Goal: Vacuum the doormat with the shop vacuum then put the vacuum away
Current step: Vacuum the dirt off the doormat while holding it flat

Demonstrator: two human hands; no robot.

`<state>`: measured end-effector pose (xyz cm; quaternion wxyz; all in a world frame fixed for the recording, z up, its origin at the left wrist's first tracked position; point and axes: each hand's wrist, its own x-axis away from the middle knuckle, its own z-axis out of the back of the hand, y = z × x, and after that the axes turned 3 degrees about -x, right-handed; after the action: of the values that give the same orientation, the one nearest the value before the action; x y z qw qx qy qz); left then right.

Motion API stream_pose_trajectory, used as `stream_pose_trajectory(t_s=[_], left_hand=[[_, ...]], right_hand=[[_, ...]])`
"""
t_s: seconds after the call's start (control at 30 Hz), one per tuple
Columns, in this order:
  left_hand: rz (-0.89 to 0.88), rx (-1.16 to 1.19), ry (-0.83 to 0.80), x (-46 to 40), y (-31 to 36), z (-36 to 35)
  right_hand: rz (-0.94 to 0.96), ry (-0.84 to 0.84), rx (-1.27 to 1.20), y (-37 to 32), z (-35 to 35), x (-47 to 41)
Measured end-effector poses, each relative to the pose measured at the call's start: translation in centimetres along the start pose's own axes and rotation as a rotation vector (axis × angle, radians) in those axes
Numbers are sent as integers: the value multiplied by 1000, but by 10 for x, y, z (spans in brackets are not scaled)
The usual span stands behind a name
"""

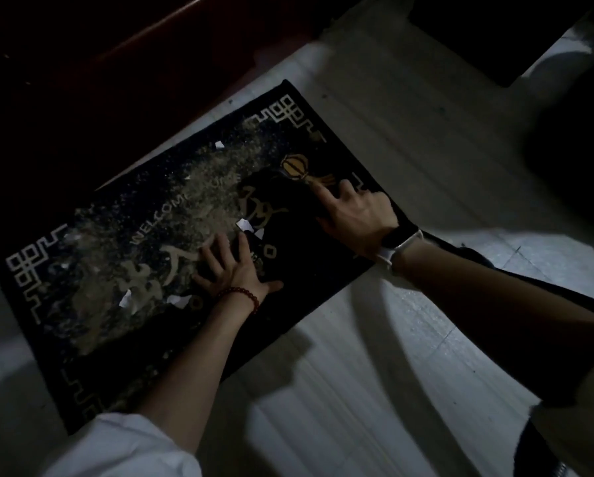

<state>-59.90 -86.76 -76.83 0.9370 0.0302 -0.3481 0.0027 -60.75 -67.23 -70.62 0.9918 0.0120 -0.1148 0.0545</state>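
- Black doormat [123, 256] w/ gold trim lies flat on the pale tile floor [374, 339], angled, its far long edge right up against a dark red-brown door or threshold [116, 63] at top left.
- "WELCOME" plus big gold characters on it, knot patterns in the corners, a gold lantern motif [293, 166] near the right end.
- Mat's filthy tbh: sandy grit [185, 194] spread over the middle & left, w/ white paper scraps [244, 224] scattered around.
- Left hand [231, 266] pressed flat on the mat, fingers spread, holding nothing. Red bead bracelet [240, 296] on that wrist, white sleeve [123, 445] lower down.
- Right hand [357, 215] at the mat's right end, index finger straight & touching the mat just below the lantern, other fingers partly curled, gripping nothing afaict. Watch w/ white strap [400, 244] on that wrist.
- Lighting is rly dim; a dark shape [478, 256] sits behind the right forearm, can't tell what it is.
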Motion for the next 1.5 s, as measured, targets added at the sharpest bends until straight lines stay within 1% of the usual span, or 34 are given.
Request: stream_pose_trajectory(t_s=[0.07,0.13,0.2,0.23,0.3,0.37,0.43,0.5,0.57,0.63,0.7,0.77,0.83,0.93,1.03,1.13,1.2,1.23,1.33,1.4,1.43,1.5], left_hand=[[-24,-87,25,0,1,0],[-71,-171,44,-2,5,4],[-94,-189,36,-7,9,9],[-94,-187,24,-10,11,11],[-85,-154,-12,-16,11,14],[-85,-113,-27,-18,9,14],[-92,-102,-15,-16,9,12],[-107,-89,14,-16,7,11],[-127,-93,24,-16,5,11],[-115,-109,15,-14,7,10],[-101,-92,7,-15,13,15],[-92,-77,-24,-15,17,21],[-96,-123,-70,-12,18,26],[-94,-176,-118,-11,19,29],[-73,-177,-110,-12,20,29],[-89,-173,-91,-13,15,27],[-81,-162,-60,-16,14,23],[-89,-168,-60,-16,13,23],[-66,-157,21,1,22,18],[-143,-160,112,14,29,8],[-201,-171,118,18,30,3],[-272,-170,46,22,31,-6]], right_hand=[[-6,-16,-6,10,4,-5],[-42,-14,-74,29,13,-10],[-105,-31,-210,53,29,-14],[-129,-60,-315,65,37,-16],[-110,-145,-518,75,46,-18],[-74,-266,-607,68,41,-18],[-58,-399,-606,52,28,-15],[-71,-452,-547,39,18,-13],[-107,-410,-458,35,16,-11],[-113,-373,-334,36,15,-6],[-158,-334,-258,37,16,4],[-220,-298,-231,40,19,19],[-248,-256,-219,42,20,39],[-226,-183,-202,44,12,56],[-170,-117,-181,51,2,49],[-107,-102,-240,63,-7,45],[-27,-92,-282,75,-12,38],[-30,-77,-311,79,-12,35],[-69,-92,-419,92,-12,28],[-133,-61,-451,96,-13,27],[-174,-39,-459,96,-15,26],[-248,-7,-488,96,-16,31]])
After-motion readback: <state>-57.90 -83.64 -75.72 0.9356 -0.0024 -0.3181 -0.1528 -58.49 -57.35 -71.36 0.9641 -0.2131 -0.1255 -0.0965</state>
